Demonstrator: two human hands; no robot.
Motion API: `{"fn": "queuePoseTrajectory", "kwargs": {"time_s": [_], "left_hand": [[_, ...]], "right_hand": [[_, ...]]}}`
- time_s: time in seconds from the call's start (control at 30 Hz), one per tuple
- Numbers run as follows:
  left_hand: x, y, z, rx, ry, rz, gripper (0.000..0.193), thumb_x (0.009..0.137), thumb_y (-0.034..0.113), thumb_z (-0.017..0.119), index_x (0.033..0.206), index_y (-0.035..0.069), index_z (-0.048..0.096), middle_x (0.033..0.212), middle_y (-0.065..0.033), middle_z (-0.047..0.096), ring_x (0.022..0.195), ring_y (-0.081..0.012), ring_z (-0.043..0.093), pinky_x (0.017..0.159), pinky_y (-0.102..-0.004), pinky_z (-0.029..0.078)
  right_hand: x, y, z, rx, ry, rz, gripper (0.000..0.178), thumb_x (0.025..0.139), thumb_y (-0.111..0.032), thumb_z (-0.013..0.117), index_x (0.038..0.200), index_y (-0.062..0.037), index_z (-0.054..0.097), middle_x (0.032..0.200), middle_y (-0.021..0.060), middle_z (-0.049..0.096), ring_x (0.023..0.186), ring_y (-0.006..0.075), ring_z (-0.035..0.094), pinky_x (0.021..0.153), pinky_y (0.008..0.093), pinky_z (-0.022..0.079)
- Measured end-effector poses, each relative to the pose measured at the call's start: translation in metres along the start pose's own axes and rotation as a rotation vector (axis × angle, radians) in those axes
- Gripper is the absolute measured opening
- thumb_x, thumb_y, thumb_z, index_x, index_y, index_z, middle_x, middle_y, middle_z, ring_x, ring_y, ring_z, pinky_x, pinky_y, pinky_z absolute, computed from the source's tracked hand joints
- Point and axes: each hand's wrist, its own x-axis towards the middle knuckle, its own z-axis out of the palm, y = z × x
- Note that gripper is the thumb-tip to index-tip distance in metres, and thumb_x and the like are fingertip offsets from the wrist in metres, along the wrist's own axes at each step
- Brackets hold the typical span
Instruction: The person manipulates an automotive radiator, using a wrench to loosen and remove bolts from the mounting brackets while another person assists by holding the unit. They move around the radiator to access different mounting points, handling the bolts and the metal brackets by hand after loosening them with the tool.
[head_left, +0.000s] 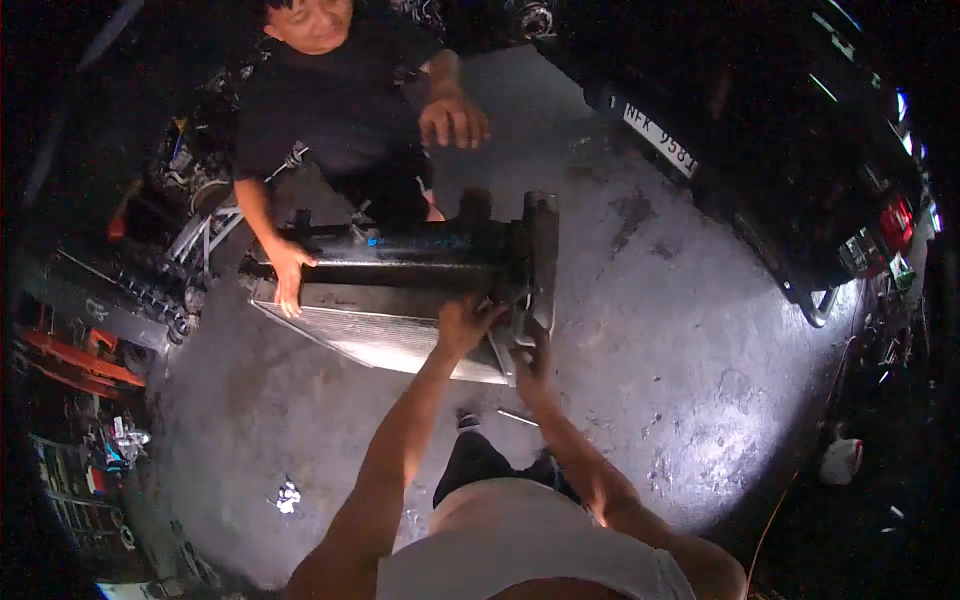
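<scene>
A radiator [400, 340] with a pale finned face stands before me, with a dark rounded bar [410, 238] along its far side and a grey upright end piece [541, 240] at its right. My left hand [462, 325] is at the radiator's right part, its fingers closed near a dark fitting; what they hold is too dim to make out. Closed at the lower end of that end piece is my right hand [533, 362], slightly blurred. Across from me, a co-worker's hand [290, 275] rests on the radiator's left end. The co-worker's other hand [455, 120] is raised in the air.
A dark vehicle [740, 130] with a plate and red tail light stands at the right. Metal parts [205, 225] and orange metal pieces [85, 360] crowd the left side. A crumpled white scrap [287, 496] and a thin rod [518, 417] lie on the grey floor [640, 420].
</scene>
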Motion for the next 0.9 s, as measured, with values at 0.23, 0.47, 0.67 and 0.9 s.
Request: {"fn": "queuePoseTrajectory", "kwargs": {"time_s": [0.23,0.47,0.67,0.9], "left_hand": [[0.006,-0.007,-0.013,-0.245,-0.137,0.214,0.045,0.075,0.032,0.068,0.114,0.010,0.060,0.107,-0.0164,0.062,0.092,-0.0368,0.061,0.080,-0.0438,0.048],[0.015,0.004,-0.012,-0.176,-0.468,0.019,0.031,0.079,0.027,0.060,0.106,0.013,0.065,0.109,-0.0177,0.062,0.095,-0.0353,0.061,0.081,-0.0428,0.049],[0.014,-0.023,0.012,-0.009,-0.414,0.145,0.031,0.083,0.019,0.052,0.112,0.014,0.064,0.095,-0.0191,0.066,0.084,-0.0325,0.064,0.073,-0.0403,0.051],[0.022,-0.023,-0.012,0.100,-0.384,0.184,0.028,0.088,0.027,0.046,0.105,0.015,0.065,0.088,-0.0208,0.065,0.079,-0.0406,0.062,0.071,-0.0487,0.050]], "right_hand": [[0.029,-0.047,0.049,-0.193,0.153,-0.278,0.064,0.085,-0.015,0.059,0.139,0.0006,0.028,0.142,0.0162,0.030,0.131,0.0258,0.029,0.106,0.0384,0.025],[0.026,-0.031,0.081,-0.386,0.510,-0.279,0.054,0.091,-0.013,0.053,0.137,0.0021,0.030,0.121,0.0160,0.046,0.111,0.0264,0.045,0.097,0.0362,0.034],[0.026,-0.033,0.065,-0.326,0.489,-0.214,0.049,0.084,-0.007,0.055,0.129,0.0030,0.039,0.107,0.0148,0.055,0.098,0.0235,0.053,0.089,0.0333,0.041],[0.038,-0.019,0.083,-0.359,0.546,-0.172,0.051,0.086,-0.013,0.058,0.132,0.0001,0.038,0.111,0.0178,0.052,0.103,0.0273,0.051,0.090,0.0377,0.039]]}}
